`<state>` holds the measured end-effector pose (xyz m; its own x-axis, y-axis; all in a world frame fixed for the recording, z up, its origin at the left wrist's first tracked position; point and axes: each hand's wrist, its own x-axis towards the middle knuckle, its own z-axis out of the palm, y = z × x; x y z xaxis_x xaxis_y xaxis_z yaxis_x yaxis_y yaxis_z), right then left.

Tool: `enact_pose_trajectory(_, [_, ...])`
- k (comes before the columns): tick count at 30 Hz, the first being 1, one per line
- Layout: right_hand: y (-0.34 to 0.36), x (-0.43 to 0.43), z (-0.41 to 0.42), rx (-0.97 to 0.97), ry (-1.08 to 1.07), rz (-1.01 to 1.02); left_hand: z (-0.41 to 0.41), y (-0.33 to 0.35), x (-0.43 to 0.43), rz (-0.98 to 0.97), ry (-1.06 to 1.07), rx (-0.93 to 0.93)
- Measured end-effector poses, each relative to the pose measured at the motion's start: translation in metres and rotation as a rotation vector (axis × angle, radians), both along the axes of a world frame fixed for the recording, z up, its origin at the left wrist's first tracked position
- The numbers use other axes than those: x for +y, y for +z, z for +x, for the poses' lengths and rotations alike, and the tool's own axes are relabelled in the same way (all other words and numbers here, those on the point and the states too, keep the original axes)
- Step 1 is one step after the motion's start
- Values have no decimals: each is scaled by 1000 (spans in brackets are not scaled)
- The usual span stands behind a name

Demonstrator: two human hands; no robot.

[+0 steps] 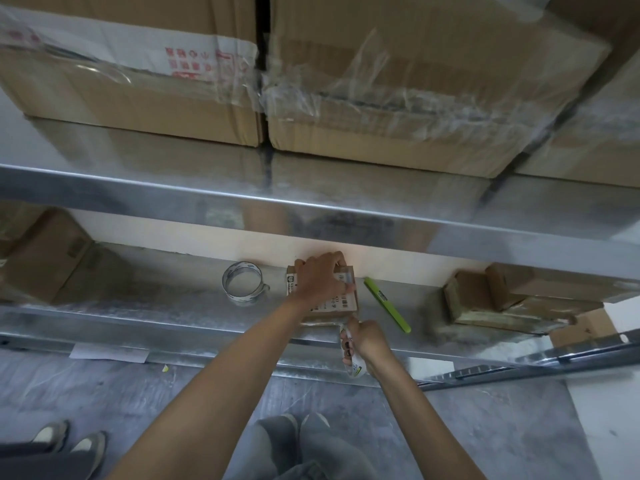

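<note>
A small box (pixel 343 301) is seen on the lower metal shelf (pixel 173 306), close to the back wall and near the middle of the view. It is covered from above by the left hand (pixel 320 277), whose fingers are curled over its far edge so that it is held down against the shelf. At 5 o'clock from the box, just past the shelf's front lip, a tape roll (pixel 357 367) is gripped by the right hand (pixel 367 341), fingers wrapped through its core. A short strip appears to be drawn from it up to the box's near edge.

The box is judged light and fairly stiff, though thin cardboard can be dented by a hard squeeze. On bare metal it is likely to slide when tape is pulled, so it is best pinned from the top with a flat, spread hold. The printed label on its right side should be left uncovered. The tape is sticky and easily twisted; it is best kept taut and laid flat.

At 9 o'clock from the box a spare tape ring (pixel 242 282) is lying, and at 3 o'clock a green cutter (pixel 388 304). Large cartons (pixel 138 81) are stacked on the shelf above.
</note>
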<state>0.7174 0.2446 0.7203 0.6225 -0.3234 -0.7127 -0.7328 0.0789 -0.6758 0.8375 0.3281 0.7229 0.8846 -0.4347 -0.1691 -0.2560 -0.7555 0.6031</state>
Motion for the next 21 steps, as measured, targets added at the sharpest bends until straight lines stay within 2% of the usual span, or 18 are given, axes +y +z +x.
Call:
enact_pose_trajectory(3, [1,0,0,12,9,3,-4,-6,-3,-28,47,-66])
enact_pose_trajectory(11, [5,0,1,36,22,-4,-12,-12,-21,52,232,-282])
enact_pose_trajectory(16, [6,3,0,24,32,-33,-8,-11,-23,3,283,-226])
enact_pose_trajectory(18, [7,5,-2,23,31,-24,-6,-8,-18,8,166,-214])
enact_pose_trajectory(21, [7,5,-5,21,29,-27,-12,-3,6,207,-226,-223])
